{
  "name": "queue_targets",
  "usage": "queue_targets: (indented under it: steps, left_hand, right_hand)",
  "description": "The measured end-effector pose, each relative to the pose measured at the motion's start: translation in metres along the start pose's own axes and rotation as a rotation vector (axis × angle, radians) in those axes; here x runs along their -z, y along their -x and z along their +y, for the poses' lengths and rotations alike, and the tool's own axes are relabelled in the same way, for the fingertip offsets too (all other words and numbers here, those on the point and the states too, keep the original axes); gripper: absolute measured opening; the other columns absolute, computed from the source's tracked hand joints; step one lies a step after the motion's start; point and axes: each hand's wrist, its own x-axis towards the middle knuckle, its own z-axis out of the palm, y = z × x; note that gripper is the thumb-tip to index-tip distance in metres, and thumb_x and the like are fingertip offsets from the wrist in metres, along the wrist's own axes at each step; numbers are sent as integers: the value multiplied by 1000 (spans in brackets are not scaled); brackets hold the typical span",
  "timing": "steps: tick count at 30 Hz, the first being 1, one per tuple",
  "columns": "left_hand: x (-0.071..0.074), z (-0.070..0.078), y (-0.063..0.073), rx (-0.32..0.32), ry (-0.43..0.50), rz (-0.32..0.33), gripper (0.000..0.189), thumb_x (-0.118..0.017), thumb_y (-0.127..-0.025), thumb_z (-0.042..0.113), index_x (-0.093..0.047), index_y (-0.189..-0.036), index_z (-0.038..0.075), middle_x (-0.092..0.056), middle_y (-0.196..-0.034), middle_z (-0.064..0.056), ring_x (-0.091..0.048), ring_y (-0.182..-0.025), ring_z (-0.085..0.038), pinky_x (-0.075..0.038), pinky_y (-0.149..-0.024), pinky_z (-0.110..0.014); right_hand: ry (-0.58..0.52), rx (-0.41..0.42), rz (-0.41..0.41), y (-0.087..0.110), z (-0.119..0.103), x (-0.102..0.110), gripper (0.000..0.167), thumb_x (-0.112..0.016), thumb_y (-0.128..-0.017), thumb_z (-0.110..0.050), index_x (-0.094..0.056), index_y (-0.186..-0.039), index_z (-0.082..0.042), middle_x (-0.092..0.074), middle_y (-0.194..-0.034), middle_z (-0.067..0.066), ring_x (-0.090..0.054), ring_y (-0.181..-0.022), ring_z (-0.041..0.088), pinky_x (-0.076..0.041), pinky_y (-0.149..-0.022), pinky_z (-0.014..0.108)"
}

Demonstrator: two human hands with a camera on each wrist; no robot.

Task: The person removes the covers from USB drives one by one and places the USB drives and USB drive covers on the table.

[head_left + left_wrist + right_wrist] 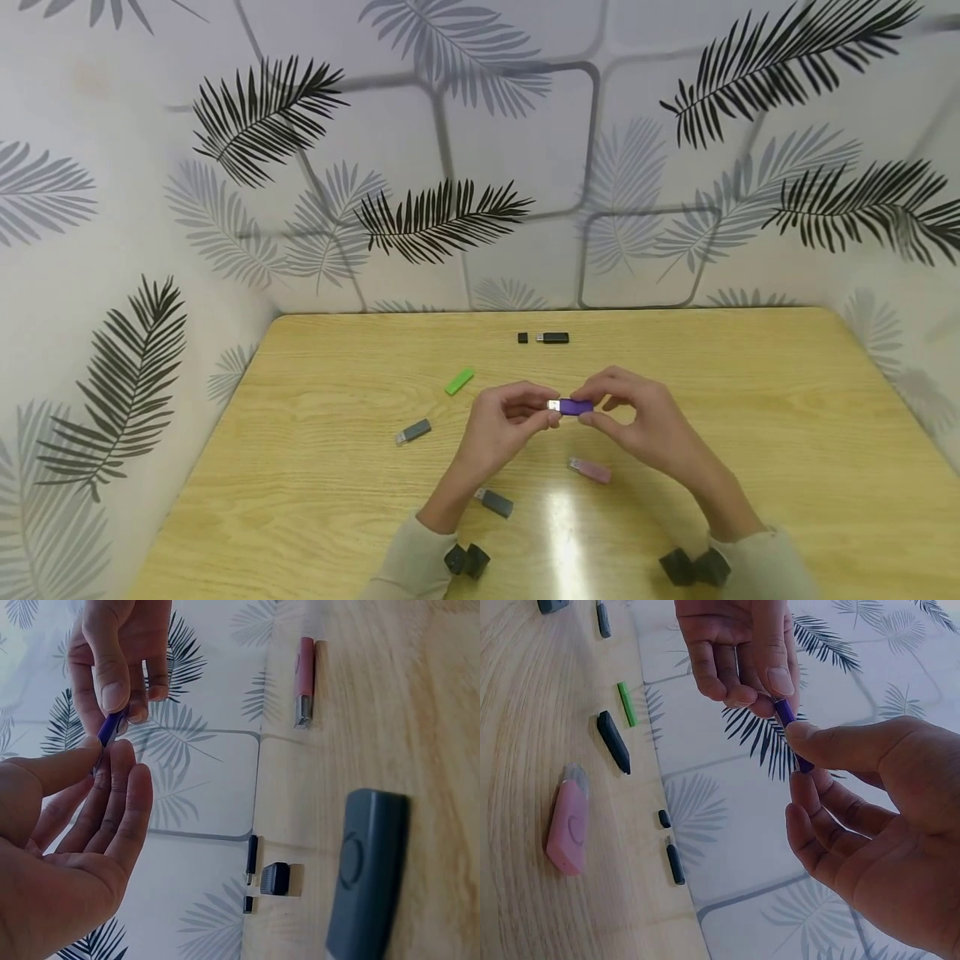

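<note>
A purple USB flash drive (576,407) with a bare metal plug is held above the table, level between both hands. My left hand (504,425) pinches its plug end between thumb and fingers. At the other end, my right hand (641,417) grips the purple body with thumb and fingertips. In the wrist views the fingers cover much of the purple drive. Nearest below the hands lies a pink USB flash drive (591,470), its metal plug exposed.
Two grey USB flash drives (414,432) lie to the left on the wooden table (300,500). Farther back are a slim green stick (460,382) and a black USB flash drive (553,337) beside its small black cap (522,337). A leaf-patterned wall (517,150) stands behind.
</note>
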Motion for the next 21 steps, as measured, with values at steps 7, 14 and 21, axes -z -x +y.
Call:
queue_targets:
  steps: [7,14,21]
  left_hand:
    - [2,9,1,-36,21,1,19,-75,-94,4,-74,-112,-3,-74,-97,-18,-75,-86,-34,-61,-76,-29]
    - [4,16,2,-65,-9,-7,20,-75,-94,5,-74,-112,-4,-74,-94,-17,-74,-83,-32,-61,-72,-26]
    - [8,25,3,-88,-39,-19,18,-75,-95,6,-75,-112,1,-75,-94,-12,-73,-80,-14,-61,-71,-28]
  right_hand:
    - [46,72,32,-3,-9,2,29,-83,-82,5,-76,-105,-11,-70,-101,-6,-66,-89,11,-59,-75,28]
    - [53,108,44,-4,-19,6,28,-84,-83,3,-76,-105,-13,-70,-101,-6,-67,-88,11,-58,-75,28]
    - [54,116,50,-5,-24,8,29,-84,-83,2,-77,-106,-16,-70,-103,-9,-66,-90,8,-56,-76,23]
